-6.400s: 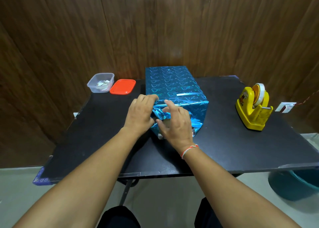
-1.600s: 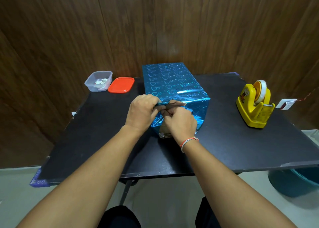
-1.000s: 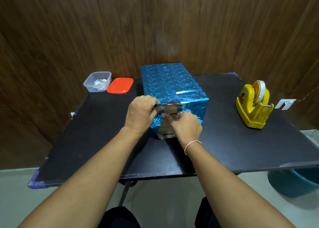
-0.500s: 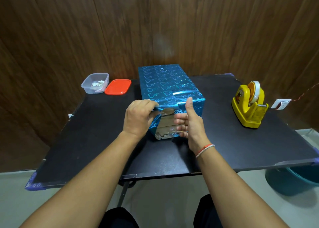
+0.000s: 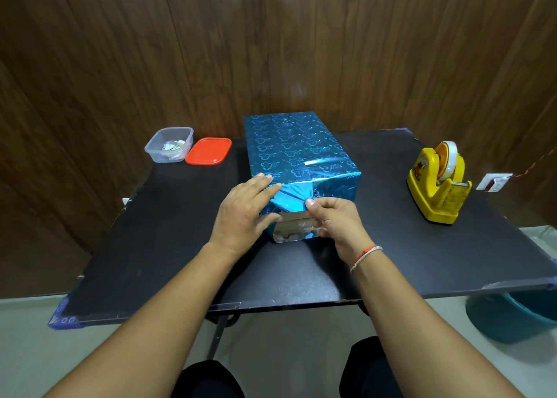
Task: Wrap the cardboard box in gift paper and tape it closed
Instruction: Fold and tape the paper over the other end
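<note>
Head view: on the counter point(image 5: 168, 247), the right hand point(image 5: 334, 221), its thumb raised half a second ago, now pinches the paper point(image 5: 291, 200) flap down over the box point(image 5: 297, 168) end, left hand point(image 5: 244, 209) fingers straight, pressing the side fold; taping remains.
</note>
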